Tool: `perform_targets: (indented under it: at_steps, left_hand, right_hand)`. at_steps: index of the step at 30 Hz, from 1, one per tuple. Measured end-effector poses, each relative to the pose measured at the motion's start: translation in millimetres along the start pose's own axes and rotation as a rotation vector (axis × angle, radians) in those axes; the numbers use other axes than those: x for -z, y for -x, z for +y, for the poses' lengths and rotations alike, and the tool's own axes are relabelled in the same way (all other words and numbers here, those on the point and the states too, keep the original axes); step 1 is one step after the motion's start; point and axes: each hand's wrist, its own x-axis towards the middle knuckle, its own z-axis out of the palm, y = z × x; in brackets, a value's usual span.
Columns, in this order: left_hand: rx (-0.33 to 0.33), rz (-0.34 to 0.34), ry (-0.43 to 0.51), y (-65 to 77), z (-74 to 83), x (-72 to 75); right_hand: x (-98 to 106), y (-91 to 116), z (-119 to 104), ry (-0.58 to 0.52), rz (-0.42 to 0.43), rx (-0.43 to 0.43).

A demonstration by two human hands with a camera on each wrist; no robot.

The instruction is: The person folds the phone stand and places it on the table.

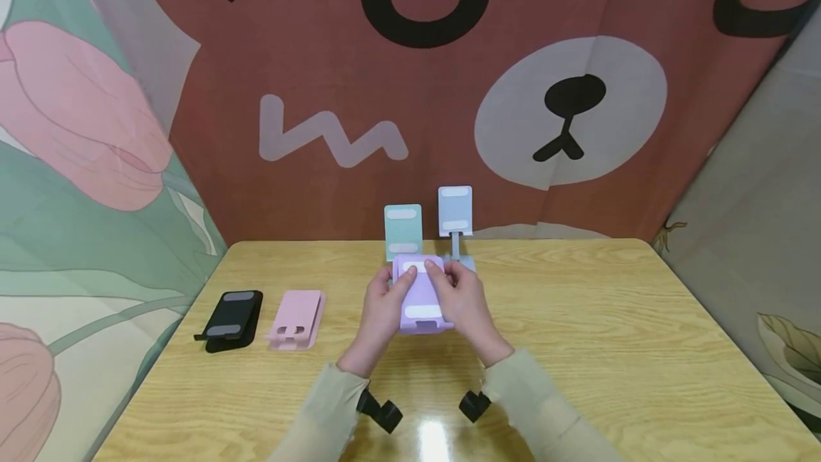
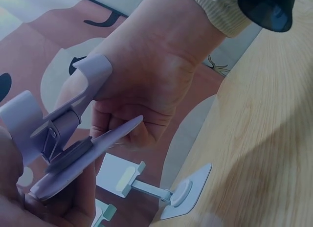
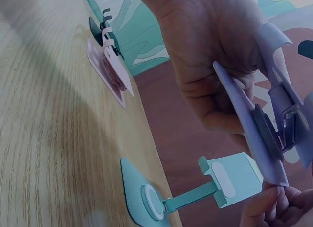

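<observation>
As left hand, right hand grip | purple stand | between them

Lilac stand, pale-blue stand beyond

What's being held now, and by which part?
A purple phone stand, by its two sides: left hand and right hand, thumbs over its front.

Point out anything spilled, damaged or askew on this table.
Nothing stands out. The black stand and pink stand lie folded, the teal stand and blue stand are raised, and the left hand and right hand grip the purple stand; no spill or breakage shows.
</observation>
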Motion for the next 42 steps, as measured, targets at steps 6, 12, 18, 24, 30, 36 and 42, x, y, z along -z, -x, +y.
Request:
perform_targets:
  at_steps: [6,12,18,24,30,36,42]
  left_hand:
    - [0.008,-0.005,0.005,0.8,0.6,2.6]
    - [0.001,-0.008,0.018,2.9,1.0,5.7]
    - [-0.006,-0.013,0.028,3.5,1.2,8.1]
    - [0.019,-0.036,0.001,1.1,0.0,13.2]
    - [0.031,-0.046,-0.048,-1.3,2.1,25.9]
    - [0.050,-0.042,-0.064,-0.9,3.6,45.7]
    - [0.101,-0.004,-0.133,-1.9,-1.6,67.4]
  right_hand:
    - [-3.4,-0.2,0.7,0.012,0.003,0.011]
    - [-7.5,0.9,0.9,0.003,0.006,0.023]
    - [-10.6,0.9,3.5,0.011,0.019,0.056]
    - [-12.4,0.7,6.6,0.012,-0.009,0.064]
    - [-11.1,-1.7,5.2,-0.039,-0.067,0.047]
    - [-5.7,-10.9,-0.3,-0.025,-0.045,0.050]
    - [-1.5,-24.6,-4.2,-0.011,-0.046,0.041]
